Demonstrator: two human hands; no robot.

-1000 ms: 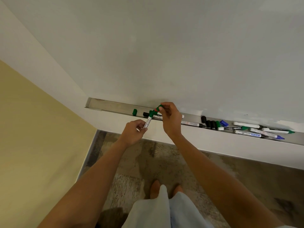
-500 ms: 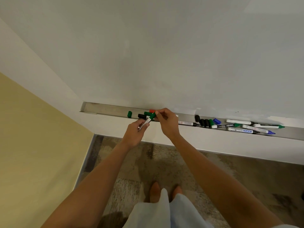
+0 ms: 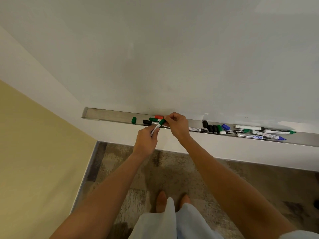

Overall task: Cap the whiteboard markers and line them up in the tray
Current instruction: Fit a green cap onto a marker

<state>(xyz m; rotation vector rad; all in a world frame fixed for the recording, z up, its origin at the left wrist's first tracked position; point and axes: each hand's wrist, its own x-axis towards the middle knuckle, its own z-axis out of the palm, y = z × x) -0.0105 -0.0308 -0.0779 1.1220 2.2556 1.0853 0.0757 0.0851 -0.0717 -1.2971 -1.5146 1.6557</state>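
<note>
Left hand (image 3: 146,140) grip hides marker (image 3: 158,126) barrel's end.

tray (image 3: 110,115) | holds: markers (image 3: 248,127), loose caps (image 3: 133,120) | mounted under whiteboard (image 3: 172,49)

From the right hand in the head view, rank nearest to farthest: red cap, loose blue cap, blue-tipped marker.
1. Red cap: just left of the right hand.
2. Blue cap: mid-tray, to its right.
3. Blue-tipped marker: far right of the tray.
</note>
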